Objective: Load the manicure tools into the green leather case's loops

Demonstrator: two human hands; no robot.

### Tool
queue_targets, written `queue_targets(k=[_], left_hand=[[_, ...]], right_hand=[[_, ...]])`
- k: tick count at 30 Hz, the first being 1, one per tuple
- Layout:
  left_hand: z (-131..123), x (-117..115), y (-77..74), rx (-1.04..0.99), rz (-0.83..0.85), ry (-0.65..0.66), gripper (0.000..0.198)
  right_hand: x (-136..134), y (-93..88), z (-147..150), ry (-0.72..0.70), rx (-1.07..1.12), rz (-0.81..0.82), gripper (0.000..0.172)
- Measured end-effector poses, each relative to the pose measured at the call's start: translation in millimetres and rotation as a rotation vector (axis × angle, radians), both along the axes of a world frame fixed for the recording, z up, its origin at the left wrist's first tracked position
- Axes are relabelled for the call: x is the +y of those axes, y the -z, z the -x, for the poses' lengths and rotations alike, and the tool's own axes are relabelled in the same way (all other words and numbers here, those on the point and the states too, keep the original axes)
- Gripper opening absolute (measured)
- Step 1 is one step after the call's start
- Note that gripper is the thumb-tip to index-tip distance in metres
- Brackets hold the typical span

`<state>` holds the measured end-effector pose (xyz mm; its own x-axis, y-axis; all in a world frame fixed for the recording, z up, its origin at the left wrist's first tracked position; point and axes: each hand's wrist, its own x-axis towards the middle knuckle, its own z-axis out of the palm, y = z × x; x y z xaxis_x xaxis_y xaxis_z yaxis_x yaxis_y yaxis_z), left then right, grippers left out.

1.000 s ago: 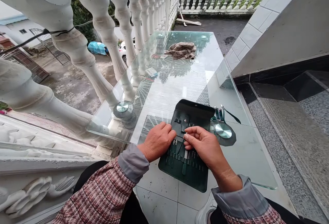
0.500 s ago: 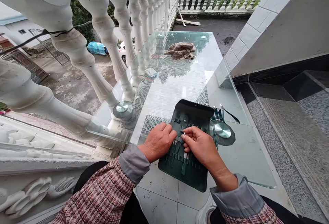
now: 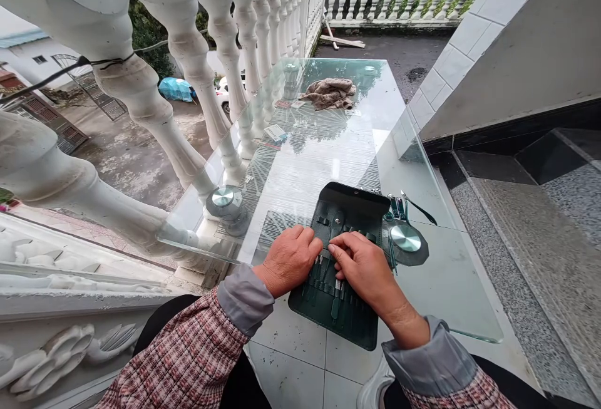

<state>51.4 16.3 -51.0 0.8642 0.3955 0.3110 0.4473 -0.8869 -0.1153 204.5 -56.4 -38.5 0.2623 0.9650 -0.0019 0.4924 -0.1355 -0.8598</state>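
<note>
A dark green tool case [image 3: 350, 205] lies open on the glass table [image 3: 328, 146], with several small metal tools held in its loops. My left hand [image 3: 288, 257] rests on the case's left edge with its fingers curled down. My right hand [image 3: 361, 265] lies over the middle of the case, fingers bent and pressing on the row of tools. Whether either hand grips a tool is hidden under the fingers. A few loose metal tools [image 3: 404, 207] lie on the glass just right of the case.
A crumpled brown cloth [image 3: 331, 93] lies at the table's far end. Round metal fittings [image 3: 225, 199] [image 3: 406, 240] sit under the glass at both sides. A small card [image 3: 276, 132] lies near the left edge. White balusters [image 3: 188, 52] run along the left; a tiled wall [image 3: 493, 33] rises on the right.
My right hand has moved left and lowered onto the tools in the case, closing the gap to my left hand. The left hand has barely moved.
</note>
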Motion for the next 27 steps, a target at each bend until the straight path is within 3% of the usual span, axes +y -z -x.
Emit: queue_targets(k=[5, 8, 15, 21, 27], left_hand=[[-0.1, 0.2, 0.0, 0.025, 0.003, -0.002, 0.021], [0.2, -0.2, -0.2, 0.004, 0.003, 0.0, 0.021], [0.1, -0.3, 0.0, 0.007, 0.024, -0.002, 0.022], [-0.2, -1.4, -2.4, -0.001, 0.021, -0.011, 0.02], [0.1, -2.1, -4.5, 0.02, 0.048, -0.005, 0.021]], right_hand=[[-2.5, 4.7, 3.5, -0.084, -0.321, -0.212, 0.019], [-5.8, 7.2, 6.0, -0.139, -0.404, -0.257, 0.022], [-8.3, 4.8, -2.2, -0.246, -0.27, -0.253, 0.022], [-9.7, 6.0, -6.4, -0.202, -0.065, -0.144, 0.026], [-9.7, 6.5, -0.9, -0.192, -0.21, -0.259, 0.026]])
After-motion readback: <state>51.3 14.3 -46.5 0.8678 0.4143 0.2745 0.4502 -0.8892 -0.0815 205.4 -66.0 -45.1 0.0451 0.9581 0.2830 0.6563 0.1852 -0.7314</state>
